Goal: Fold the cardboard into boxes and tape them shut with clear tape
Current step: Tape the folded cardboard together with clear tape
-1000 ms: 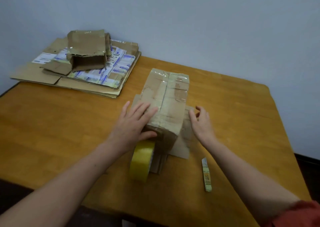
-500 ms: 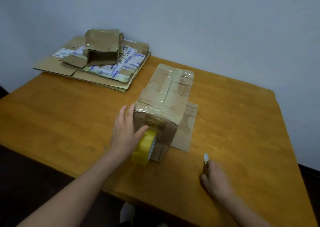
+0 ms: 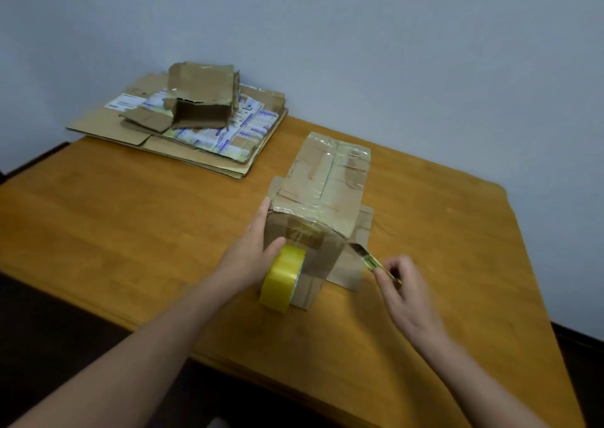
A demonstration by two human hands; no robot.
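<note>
Two-handed. Braced box (image 3: 323, 179) on table (image 3: 130, 231) with left hand (image 3: 251, 254), fingers straight along its left side, thumb on near face above tape roll (image 3: 282, 280) leaning there. Pinched cutter (image 3: 369, 259) in right hand (image 3: 405, 293), fingers curled, blade out, tip just beside box's right edge.

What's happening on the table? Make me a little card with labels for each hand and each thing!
left hand: flat against the box's left side, thumb on the tape roll
right hand: grips a small cutter, blade out, pointing at the box
box: clear tape across its top
tape roll: yellowish, on edge against the box front
far corner: flat cardboard stack with a small open box on it
table: wooden
</note>
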